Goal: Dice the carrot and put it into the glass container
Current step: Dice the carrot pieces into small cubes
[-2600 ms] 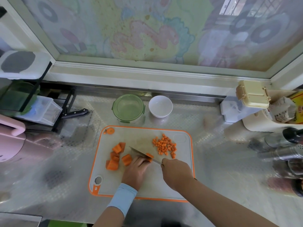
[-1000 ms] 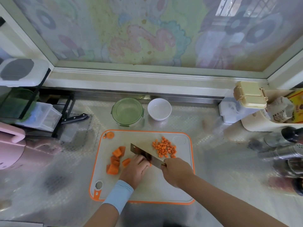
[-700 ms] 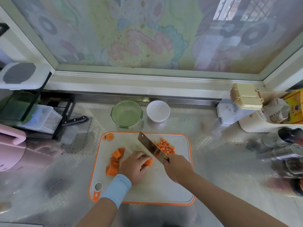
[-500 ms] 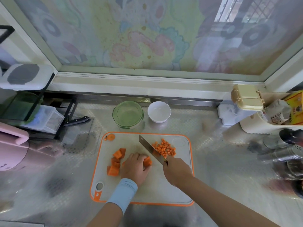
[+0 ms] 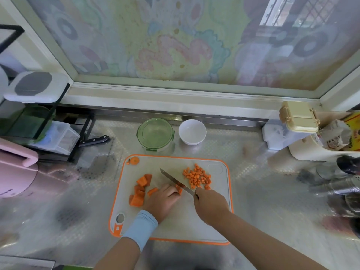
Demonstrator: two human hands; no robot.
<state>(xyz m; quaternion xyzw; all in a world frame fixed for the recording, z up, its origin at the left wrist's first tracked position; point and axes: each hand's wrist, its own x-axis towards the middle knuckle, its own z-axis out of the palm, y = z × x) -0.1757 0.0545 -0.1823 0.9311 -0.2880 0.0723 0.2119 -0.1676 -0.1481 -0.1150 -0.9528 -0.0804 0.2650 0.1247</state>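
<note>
A head-worn camera looks down at a steel counter (image 5: 263,191) with a white cutting board (image 5: 175,227), rimmed in orange, at its centre.

On the left of the board lies a loose cluster of large carrot chunks (image 5: 139,190), not yet cut small. A round carrot end (image 5: 134,160) sits alone at the board's far left corner. Behind the board, just off its far edge, stands the glass container (image 5: 154,134). Its green clip lid appears to be on, and no carrot shows inside.

Next comes the left hand (image 5: 162,201), with a pale blue band at the wrist. Its fingers are curled down over a small carrot piece (image 5: 179,190), pinning it to the board. The knife (image 5: 176,180) runs diagonally, its blade just to the right of those fingertips and touching or nearly touching the piece. A white bowl (image 5: 192,132) stands beside the container.

To the right of the blade, a heap of diced carrot (image 5: 196,177) rests on the board. The right hand (image 5: 211,204) is closed around the knife's handle, which is mostly hidden in the fist.

The step in hand looks like dicing, roughly midway. The next move probably calls for short, even cuts with the fingertips tucked back, then feeding in the remaining chunks. The container will likely need opening before any dice go in.
</note>
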